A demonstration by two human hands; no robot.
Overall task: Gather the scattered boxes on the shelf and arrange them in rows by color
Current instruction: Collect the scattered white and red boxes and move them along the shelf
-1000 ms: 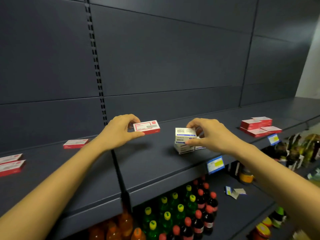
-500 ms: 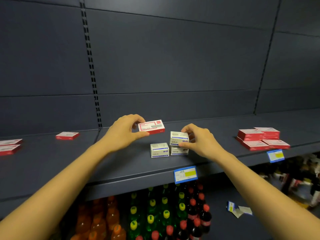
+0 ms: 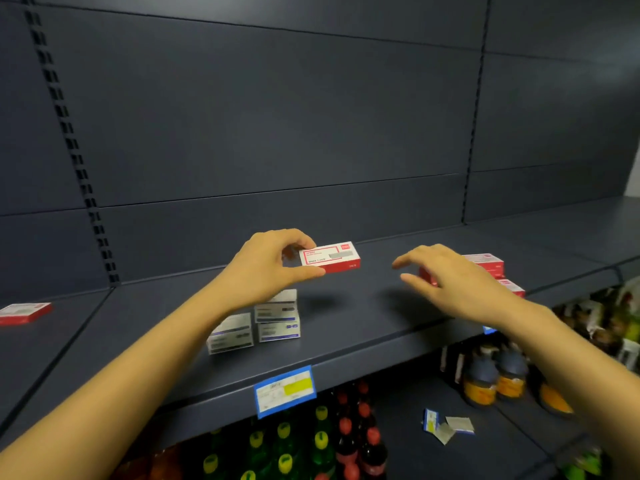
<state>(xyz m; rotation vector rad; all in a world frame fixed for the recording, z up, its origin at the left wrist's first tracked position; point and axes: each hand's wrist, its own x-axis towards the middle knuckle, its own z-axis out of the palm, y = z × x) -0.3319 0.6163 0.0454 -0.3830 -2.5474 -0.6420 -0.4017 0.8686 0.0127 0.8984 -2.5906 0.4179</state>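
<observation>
My left hand (image 3: 266,268) pinches a red and white box (image 3: 330,257) and holds it in the air above the dark shelf (image 3: 363,317). Below that wrist sit the white boxes with blue print (image 3: 258,322), two stacked and one beside them at the left. My right hand (image 3: 450,282) hovers open and holds nothing, just in front of a pile of red boxes (image 3: 488,268) that it partly hides. One more red box (image 3: 24,311) lies flat at the far left of the shelf.
A blue and yellow price tag (image 3: 284,389) hangs on the shelf's front edge. Bottles with yellow and red caps (image 3: 332,441) fill the level below, with dark-capped bottles (image 3: 491,379) and loose paper tags (image 3: 446,424) at the right.
My right hand has let go of the white box, now stacked on another, and moved right toward the red pile. My left hand still holds the red box. The view shifted right.
</observation>
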